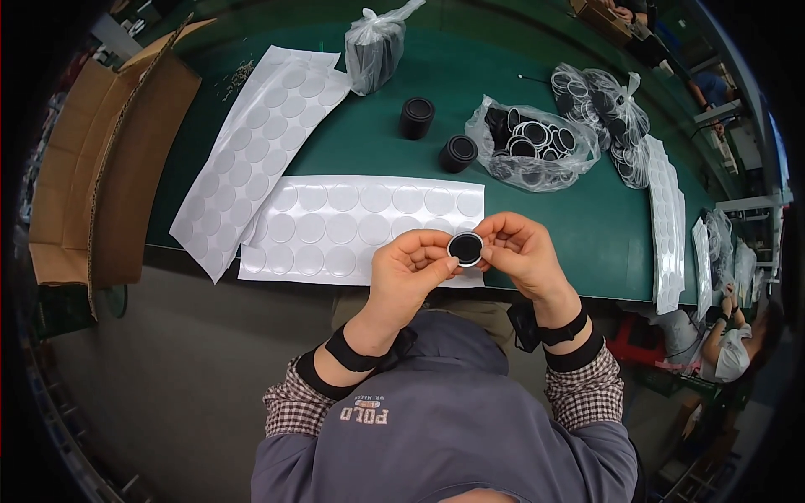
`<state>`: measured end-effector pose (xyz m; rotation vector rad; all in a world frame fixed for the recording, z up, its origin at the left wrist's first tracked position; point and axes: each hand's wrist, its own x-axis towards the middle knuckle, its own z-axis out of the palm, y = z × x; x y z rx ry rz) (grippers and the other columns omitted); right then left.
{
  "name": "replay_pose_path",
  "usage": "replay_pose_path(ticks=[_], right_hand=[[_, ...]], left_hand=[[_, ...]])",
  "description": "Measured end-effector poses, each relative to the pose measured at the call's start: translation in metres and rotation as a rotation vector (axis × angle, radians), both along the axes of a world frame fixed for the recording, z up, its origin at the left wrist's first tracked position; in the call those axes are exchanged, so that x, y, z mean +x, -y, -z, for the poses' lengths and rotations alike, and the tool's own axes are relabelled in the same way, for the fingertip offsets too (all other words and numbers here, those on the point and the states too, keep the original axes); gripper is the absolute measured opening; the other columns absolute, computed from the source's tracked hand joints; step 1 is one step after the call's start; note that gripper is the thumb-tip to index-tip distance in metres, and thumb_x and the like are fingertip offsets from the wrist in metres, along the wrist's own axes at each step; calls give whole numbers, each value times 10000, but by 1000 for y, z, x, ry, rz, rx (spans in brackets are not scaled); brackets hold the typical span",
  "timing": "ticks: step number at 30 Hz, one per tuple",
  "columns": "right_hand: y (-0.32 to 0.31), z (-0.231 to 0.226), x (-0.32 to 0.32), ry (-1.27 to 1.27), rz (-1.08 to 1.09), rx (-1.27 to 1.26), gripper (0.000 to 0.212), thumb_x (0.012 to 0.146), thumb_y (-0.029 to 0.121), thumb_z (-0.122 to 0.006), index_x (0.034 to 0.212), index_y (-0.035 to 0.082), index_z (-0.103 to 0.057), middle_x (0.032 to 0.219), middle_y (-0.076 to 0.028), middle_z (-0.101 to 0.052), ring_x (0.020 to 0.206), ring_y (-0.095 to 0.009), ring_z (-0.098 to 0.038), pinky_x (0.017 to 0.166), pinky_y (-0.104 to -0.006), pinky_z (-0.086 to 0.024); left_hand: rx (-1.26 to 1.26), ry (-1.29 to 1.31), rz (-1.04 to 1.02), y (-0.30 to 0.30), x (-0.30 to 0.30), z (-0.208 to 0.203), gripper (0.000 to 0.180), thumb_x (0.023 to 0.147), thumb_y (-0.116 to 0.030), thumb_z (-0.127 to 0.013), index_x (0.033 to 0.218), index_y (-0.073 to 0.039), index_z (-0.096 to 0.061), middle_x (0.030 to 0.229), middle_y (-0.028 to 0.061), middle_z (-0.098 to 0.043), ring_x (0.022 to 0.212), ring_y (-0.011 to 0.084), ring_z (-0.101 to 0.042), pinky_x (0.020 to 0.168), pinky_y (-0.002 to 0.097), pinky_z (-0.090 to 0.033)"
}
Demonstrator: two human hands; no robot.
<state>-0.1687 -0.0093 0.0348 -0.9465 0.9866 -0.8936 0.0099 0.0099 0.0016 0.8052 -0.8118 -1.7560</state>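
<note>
Between my two hands is a round black disc with a pale rim point(465, 248), held above the near edge of a sheet of round clear stickers point(375, 199). My left hand point(412, 267) pinches its left side with thumb and fingertips. On the opposite side, the thumb and fingers of my right hand point(521, 253) close on the rim. Beyond the sheet stand two stacks of black discs, one farther back point(416, 118) and one nearer point(458, 154). An open clear plastic bag point(579, 168) to their right holds many loose black discs with pale rims.
More sticker sheets point(251, 134) lie overlapped at the left, beside an open cardboard box point(138, 159). A tied plastic bag point(375, 50) stands at the back, and tied bags of discs point(616, 109) lie at the right. Sticker strips point(667, 226) line the right edge. Another person point(729, 335) sits at far right.
</note>
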Motion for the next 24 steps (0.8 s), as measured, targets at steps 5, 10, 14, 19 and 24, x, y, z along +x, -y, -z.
replay_pose_path(ticks=[5,10,14,19,24], right_hand=[[-2,1,2,-6,-33,-3,243,733,-17,-608,963,-31,-531,858,-60,-585,727,-99,-572,643,-214,-479],[-4,2,8,-34,-57,-25,305,701,-22,-640,982,-19,-522,899,-45,-576,797,-97,-565,705,-213,-471],[-5,1,12,-73,-79,-33,347,695,-33,-644,1016,-15,-513,928,-41,-568,826,-95,-559,738,-219,-470],[-5,-1,14,-164,-99,-71,386,689,-32,-657,1042,-11,-504,951,-46,-563,837,-96,-558,756,-224,-473],[-5,-7,14,-159,-72,-81,399,693,-31,-659,1053,-19,-490,939,-55,-567,842,-109,-565,737,-233,-479]], left_hand=[[13,-56,-33,0,0,1,288,760,62,-569,1037,37,-494,818,105,-606,721,143,-597,664,240,-496],[85,-97,-35,0,-1,0,310,751,70,-569,1045,27,-483,826,98,-593,709,125,-575,648,232,-485],[85,-97,-42,0,-3,-1,299,752,65,-571,1036,25,-485,822,95,-594,709,124,-578,642,228,-485],[76,-58,-66,-1,-2,-3,285,761,51,-573,1030,23,-483,807,92,-596,703,123,-578,634,227,-484],[114,-118,7,1,3,-1,300,767,40,-579,1044,20,-466,786,89,-597,697,123,-578,628,226,-484]])
